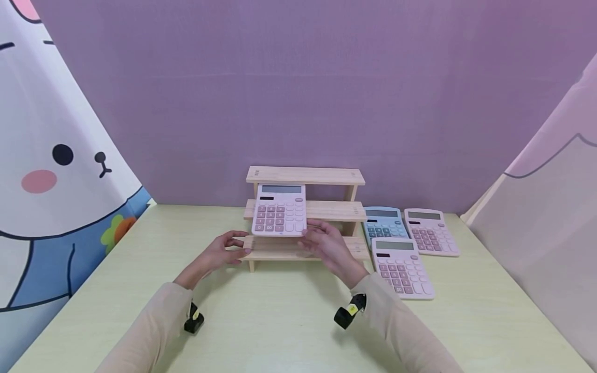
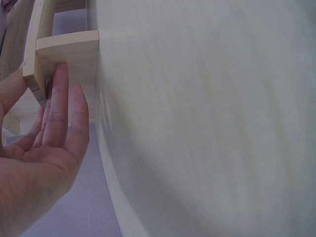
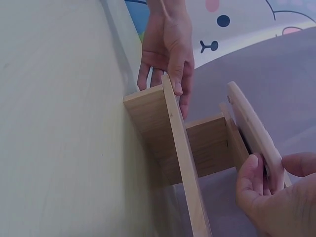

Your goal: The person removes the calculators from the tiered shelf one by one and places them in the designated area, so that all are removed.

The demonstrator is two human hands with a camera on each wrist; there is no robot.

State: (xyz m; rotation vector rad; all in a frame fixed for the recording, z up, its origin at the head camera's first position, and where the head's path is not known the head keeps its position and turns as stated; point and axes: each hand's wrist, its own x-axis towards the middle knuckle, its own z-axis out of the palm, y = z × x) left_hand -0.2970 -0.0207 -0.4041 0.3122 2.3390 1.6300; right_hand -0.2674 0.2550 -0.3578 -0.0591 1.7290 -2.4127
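A white-and-pink calculator (image 1: 281, 210) tilts in front of the three-tier wooden stand (image 1: 303, 248), around its middle tier. My right hand (image 1: 328, 248) pinches the calculator's lower right corner between thumb and fingers; the right wrist view shows this hand (image 3: 276, 192) from the side, with the calculator (image 3: 254, 131) edge-on. At the left end of the lowest tier, my left hand (image 1: 221, 254) holds the board. In the left wrist view that hand (image 2: 44, 143) has its thumb on one face of the board (image 2: 37, 44) and its fingers on the other side.
To the right of the stand lie a blue calculator (image 1: 384, 223), a white-and-pink calculator (image 1: 431, 233) and, nearer me, another white-and-pink one (image 1: 403, 272). A purple cloth (image 1: 303, 93) hangs behind the pale table (image 1: 261, 331). Printed cloths (image 1: 42, 207) flank the sides.
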